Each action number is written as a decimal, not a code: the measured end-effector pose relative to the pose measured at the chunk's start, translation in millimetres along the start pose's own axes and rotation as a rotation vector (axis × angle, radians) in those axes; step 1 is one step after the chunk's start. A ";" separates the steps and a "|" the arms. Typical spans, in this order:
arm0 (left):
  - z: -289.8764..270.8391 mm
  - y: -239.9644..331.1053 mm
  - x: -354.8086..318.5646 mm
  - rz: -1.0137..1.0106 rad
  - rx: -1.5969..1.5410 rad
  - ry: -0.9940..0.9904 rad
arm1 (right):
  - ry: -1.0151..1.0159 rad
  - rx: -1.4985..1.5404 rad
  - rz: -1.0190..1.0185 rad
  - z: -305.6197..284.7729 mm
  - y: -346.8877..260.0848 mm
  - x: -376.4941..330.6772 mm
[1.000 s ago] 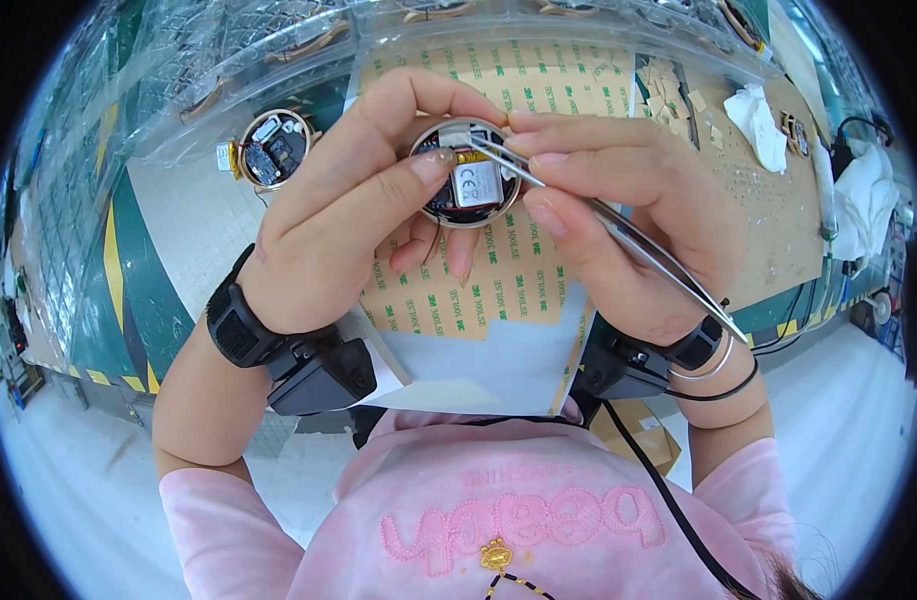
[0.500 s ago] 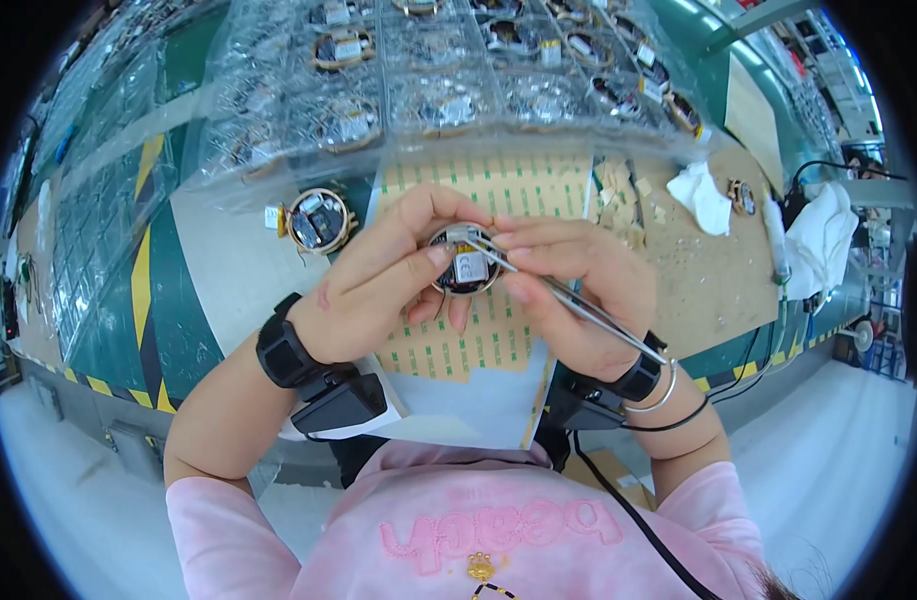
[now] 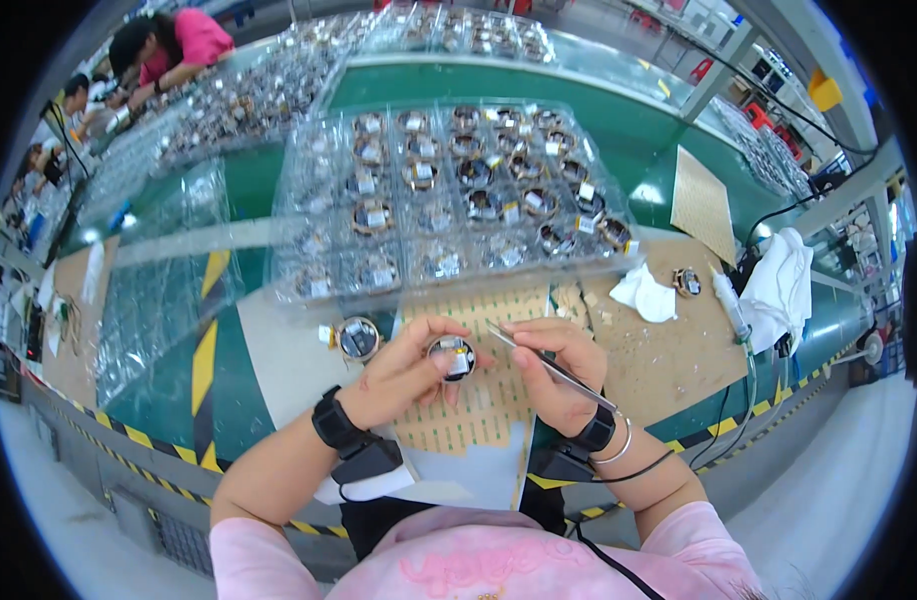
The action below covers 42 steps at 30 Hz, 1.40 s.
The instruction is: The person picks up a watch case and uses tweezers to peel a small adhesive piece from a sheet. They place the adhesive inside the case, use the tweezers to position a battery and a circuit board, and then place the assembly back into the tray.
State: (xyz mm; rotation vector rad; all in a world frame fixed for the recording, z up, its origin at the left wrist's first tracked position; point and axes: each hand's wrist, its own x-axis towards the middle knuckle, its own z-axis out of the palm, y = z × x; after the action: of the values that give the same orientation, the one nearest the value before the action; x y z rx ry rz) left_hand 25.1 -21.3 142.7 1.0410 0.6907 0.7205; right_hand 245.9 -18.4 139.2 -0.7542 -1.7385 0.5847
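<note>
My left hand (image 3: 399,378) grips a round, open watch case (image 3: 462,361) by its edge; a pale label and dark electronics show inside it. Slim metal tweezers (image 3: 583,387) lie in my right hand (image 3: 564,368), their tips pointing up and left, apart from the case. Whether anything sits between the tips is too small to tell. Beneath both hands is a tan sheet with green print (image 3: 469,425). Left of my left hand, another open watch case (image 3: 359,340) rests on the table, a small yellow-and-white part beside it.
Clear plastic trays (image 3: 399,240) filled with watch cases stand ahead. To the right are a white cloth (image 3: 644,294), another watch case (image 3: 688,282), a white tube-shaped tool (image 3: 729,305) and a crumpled white cloth (image 3: 782,285). A person in pink (image 3: 199,40) works at the far left.
The tweezers have drawn away from the watch case to the right. My view has tilted up, showing more of the trays and the room. My left hand still holds the case.
</note>
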 end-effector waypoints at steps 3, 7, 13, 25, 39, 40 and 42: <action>21.2 3.2 1.9 0.176 0.123 -0.009 | 0.045 -0.010 0.035 -16.2 -21.7 10.1; 61.9 31.4 -3.8 0.189 0.184 0.089 | 0.079 0.041 0.115 -44.8 -47.1 13.1; 96.0 84.7 -5.8 0.203 0.376 0.290 | 0.078 0.073 0.093 -76.8 -54.2 9.4; 77.3 122.2 85.7 0.322 1.403 0.498 | 0.051 0.163 0.109 -106.8 -68.3 -9.2; 97.2 123.2 131.3 0.341 1.450 0.432 | 0.040 0.140 0.073 -121.5 -64.5 -7.0; 103.5 123.0 136.9 0.308 1.500 0.435 | 0.044 0.143 0.070 -123.3 -66.2 -7.9; 115.6 118.9 148.4 0.268 1.590 0.462 | 0.045 0.164 0.083 -125.7 -65.0 -8.7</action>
State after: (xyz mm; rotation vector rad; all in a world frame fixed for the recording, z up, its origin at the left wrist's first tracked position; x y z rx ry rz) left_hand 179.7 77.3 268.7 2.4729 1.6359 0.5580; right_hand 355.6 -67.0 214.9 -0.7207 -1.6017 0.7519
